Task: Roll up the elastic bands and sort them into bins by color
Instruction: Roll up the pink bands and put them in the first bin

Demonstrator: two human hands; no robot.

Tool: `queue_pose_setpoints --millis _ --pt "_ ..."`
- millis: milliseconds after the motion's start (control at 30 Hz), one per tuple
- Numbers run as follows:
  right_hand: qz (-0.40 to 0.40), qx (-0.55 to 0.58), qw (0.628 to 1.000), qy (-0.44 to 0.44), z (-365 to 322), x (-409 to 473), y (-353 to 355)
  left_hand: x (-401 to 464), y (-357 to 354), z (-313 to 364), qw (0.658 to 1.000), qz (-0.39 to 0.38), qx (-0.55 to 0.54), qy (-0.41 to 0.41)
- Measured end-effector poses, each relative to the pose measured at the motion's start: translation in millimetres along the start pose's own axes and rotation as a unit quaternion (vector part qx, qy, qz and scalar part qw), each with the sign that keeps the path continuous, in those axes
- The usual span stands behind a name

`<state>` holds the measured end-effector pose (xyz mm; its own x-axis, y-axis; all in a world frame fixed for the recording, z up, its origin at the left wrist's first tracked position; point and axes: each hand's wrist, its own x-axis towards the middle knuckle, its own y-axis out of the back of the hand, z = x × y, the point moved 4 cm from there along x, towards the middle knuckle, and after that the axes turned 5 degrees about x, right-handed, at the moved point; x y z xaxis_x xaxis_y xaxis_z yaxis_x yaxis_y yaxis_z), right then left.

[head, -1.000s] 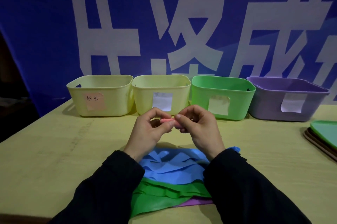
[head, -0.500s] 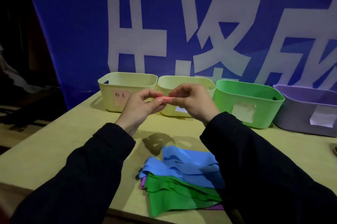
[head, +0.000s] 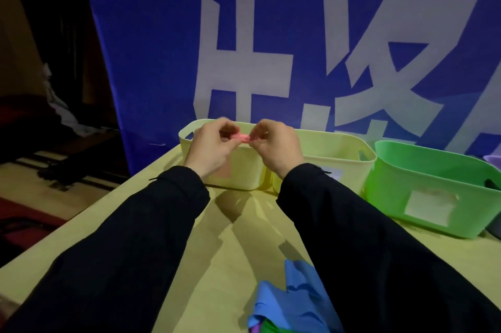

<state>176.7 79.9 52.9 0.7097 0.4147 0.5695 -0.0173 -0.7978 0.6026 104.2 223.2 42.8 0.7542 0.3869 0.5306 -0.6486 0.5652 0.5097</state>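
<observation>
A small rolled pink elastic band (head: pixel 242 137) is pinched between my left hand (head: pixel 210 146) and my right hand (head: pixel 276 146), both held over the front rim of the leftmost pale yellow bin (head: pixel 244 170), which bears a pink label partly hidden by my left wrist. A second pale yellow bin (head: pixel 344 151) stands beside it, then a green bin (head: pixel 428 186). Only a sliver of the purple bin (head: pixel 493 160) shows at the right edge. A pile of flat blue bands (head: pixel 287 297) lies near me, with green and purple ones underneath.
The yellow table (head: pixel 222 246) ends at its left edge, beyond which is a dark floor. A blue banner with white characters (head: pixel 271 47) hangs right behind the bins.
Both hands have carried the pink roll forward and left, from above the band pile to over the leftmost yellow bin. The view has swung left with them.
</observation>
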Motion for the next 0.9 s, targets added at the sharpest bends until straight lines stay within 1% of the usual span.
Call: queue_pose_setpoints --millis 100,133,200,333,467,567,700,800,900 --pt "0.054 -0.148 0.985 0.065 -3.1 9.5 -11.9 14.5 -4.8 -9.9 0.998 0.021 0.064 -0.005" --pt "0.07 -0.168 0.98 0.082 -4.5 11.4 -14.6 19.0 -6.6 -12.3 0.996 0.025 0.091 -0.007" --pt "0.075 -0.182 0.977 0.078 -2.1 15.0 -19.4 26.3 -8.7 -16.1 0.991 0.035 0.128 -0.014" --pt "0.031 -0.166 0.985 0.028 13.2 18.2 -30.2 32.1 -15.5 -18.9 0.987 0.014 0.16 -0.024" --pt "0.013 -0.149 0.989 0.021 10.4 16.3 -31.5 28.4 -20.1 -14.6 0.983 0.0 0.18 -0.029" --pt "0.0 -0.134 0.991 0.01 2.2 8.2 -23.2 18.9 -16.3 -4.8 0.985 0.004 0.167 -0.038" --pt "-0.041 -0.086 0.995 -0.032 -1.5 -14.8 -3.8 -2.7 -7.7 8.8 0.987 -0.01 0.158 -0.031" --pt "-0.035 -0.063 0.996 -0.058 2.6 -38.9 16.8 -24.1 -11.7 24.5 0.987 -0.027 0.151 -0.037" --pt "-0.023 -0.061 0.995 -0.075 6.7 -61.8 45.9 -42.0 -20.3 54.5 0.989 -0.032 0.135 -0.055"
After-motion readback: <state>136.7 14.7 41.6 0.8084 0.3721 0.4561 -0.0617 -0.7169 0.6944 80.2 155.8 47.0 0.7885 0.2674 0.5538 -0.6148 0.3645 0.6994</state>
